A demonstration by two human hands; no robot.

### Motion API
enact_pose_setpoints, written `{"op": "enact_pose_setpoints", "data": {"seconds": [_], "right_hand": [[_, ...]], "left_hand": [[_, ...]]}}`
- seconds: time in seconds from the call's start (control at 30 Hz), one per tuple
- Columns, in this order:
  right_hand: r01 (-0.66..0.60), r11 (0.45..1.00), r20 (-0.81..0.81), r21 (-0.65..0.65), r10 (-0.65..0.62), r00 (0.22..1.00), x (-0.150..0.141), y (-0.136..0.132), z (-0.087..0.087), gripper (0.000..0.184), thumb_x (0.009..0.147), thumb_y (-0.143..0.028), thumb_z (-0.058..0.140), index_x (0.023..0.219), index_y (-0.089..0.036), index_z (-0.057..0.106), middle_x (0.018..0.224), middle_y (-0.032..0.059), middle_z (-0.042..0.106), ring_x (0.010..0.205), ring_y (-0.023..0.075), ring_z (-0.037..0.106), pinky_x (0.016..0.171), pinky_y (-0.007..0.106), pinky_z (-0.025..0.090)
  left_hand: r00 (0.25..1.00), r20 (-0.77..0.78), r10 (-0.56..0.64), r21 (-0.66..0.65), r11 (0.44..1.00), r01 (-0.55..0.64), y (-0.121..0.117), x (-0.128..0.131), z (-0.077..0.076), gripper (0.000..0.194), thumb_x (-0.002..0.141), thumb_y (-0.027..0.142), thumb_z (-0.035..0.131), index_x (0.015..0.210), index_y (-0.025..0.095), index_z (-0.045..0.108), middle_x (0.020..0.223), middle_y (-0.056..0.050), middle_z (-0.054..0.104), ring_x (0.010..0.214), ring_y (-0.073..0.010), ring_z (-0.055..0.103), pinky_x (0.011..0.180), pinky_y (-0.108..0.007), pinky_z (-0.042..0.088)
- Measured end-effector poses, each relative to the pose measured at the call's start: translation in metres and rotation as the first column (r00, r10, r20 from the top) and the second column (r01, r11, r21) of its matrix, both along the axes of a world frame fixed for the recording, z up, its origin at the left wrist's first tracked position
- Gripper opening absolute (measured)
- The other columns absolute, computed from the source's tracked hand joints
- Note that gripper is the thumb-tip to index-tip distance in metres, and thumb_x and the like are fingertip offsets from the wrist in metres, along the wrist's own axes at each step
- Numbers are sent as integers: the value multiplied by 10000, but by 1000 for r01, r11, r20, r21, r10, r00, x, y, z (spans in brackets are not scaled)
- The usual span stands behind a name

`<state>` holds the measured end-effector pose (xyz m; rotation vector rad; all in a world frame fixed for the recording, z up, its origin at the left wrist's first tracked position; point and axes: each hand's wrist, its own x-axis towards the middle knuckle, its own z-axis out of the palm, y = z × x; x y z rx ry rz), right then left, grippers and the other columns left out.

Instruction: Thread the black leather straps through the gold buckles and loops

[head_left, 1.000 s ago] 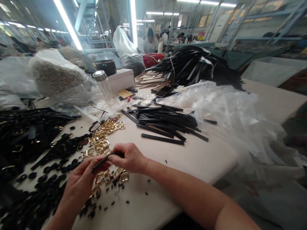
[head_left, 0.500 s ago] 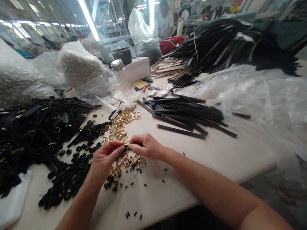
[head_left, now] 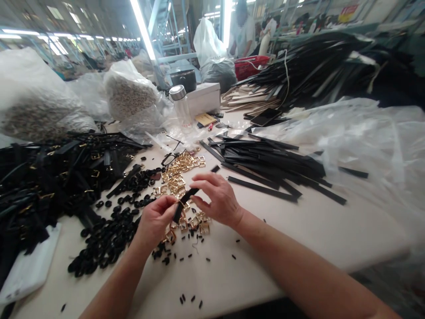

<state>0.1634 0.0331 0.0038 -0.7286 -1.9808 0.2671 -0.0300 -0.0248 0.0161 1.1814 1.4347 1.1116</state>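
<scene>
A black strap [head_left: 186, 199] stretches slantwise between my hands, over a heap of gold buckles [head_left: 177, 179]. My left hand [head_left: 156, 221] pinches it near its lower end, where a thin gold edge, apparently a buckle, shows at the fingertips. Further up, my right hand [head_left: 217, 199] has the strap between its thumb and curved fingers, in a loose grip. The strap's far end sticks out past those fingers. Left of my left hand lie many black rings or loops [head_left: 106, 239], and small black pieces [head_left: 190, 255] are scattered below the buckles.
Loose black strips [head_left: 265, 159] lie to the right beside plastic sheeting [head_left: 375, 137]. Finished-looking straps with buckles [head_left: 66, 173] are piled at the left. Behind stand a glass bottle [head_left: 181, 106], a white box [head_left: 204, 98] and filled plastic bags [head_left: 131, 93]. A person [head_left: 244, 33] is further back.
My right hand has moved up and right along the strap, its fingers more spread. More of the strap now shows between my hands. The view has shifted slightly left.
</scene>
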Motion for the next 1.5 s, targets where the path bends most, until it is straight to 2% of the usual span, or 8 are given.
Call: {"op": "enact_pose_setpoints", "data": {"seconds": [0.2,0.5,0.63,0.73,0.87,1.17,1.33,1.5], "right_hand": [[-169,933,29,-319,188,982,-7,-7,-6,192,847,-374,672,863,-183,692,841,48,686,743,161,622,701,278,470],[-620,428,-658,-657,76,749,-23,-11,-11,352,771,-496,719,894,-168,755,881,34,719,872,175,643,845,308,497],[-666,333,-717,-668,-48,695,-25,-11,-10,293,708,-420,780,830,-155,747,810,21,715,856,165,640,874,312,487],[-628,370,-699,-685,-87,710,-24,-8,-12,255,711,-379,768,792,-143,717,771,14,699,769,142,628,805,302,503],[-484,536,-616,-692,-87,783,-20,-1,-14,217,788,-360,690,780,-148,648,768,16,688,714,122,626,715,271,515],[-277,641,-350,-716,15,937,-14,0,-17,150,885,-271,570,778,-171,540,660,-14,660,536,85,619,519,186,469],[-300,612,-395,-732,-22,918,-14,0,-17,193,835,-338,627,769,-169,562,623,-26,643,491,82,578,486,193,464],[-323,595,-431,-736,-44,901,-14,-1,-13,233,826,-384,631,761,-173,557,564,-47,588,412,60,495,396,169,383]], "left_hand": [[960,252,120,-22,993,-118,2,7,-7,201,685,319,785,774,162,699,646,18,654,544,-88,561,542,-186,464],[975,195,110,-35,994,-105,0,18,-14,245,710,365,789,830,159,734,673,1,677,562,-95,586,573,-205,489],[989,124,80,-44,996,-75,2,21,-11,267,692,391,797,809,160,734,697,-3,680,575,-104,598,581,-215,500],[999,40,-1,-65,998,4,3,16,-11,301,697,407,787,855,157,725,750,-23,695,619,-134,626,590,-238,511],[971,-213,-105,12,994,110,1,6,-10,210,750,378,738,817,184,695,703,-5,658,601,-135,589,573,-243,483],[589,-774,-233,125,855,503,-2,26,-9,85,811,275,664,826,260,746,886,-62,717,863,-241,628,770,-354,475],[793,-587,-162,172,933,317,1,23,-13,114,805,284,666,727,229,729,752,-36,698,721,-193,613,698,-311,475],[993,73,88,-37,996,-86,6,9,-13,252,692,383,790,790,165,711,720,-17,696,631,-137,630,631,-253,513]]}}
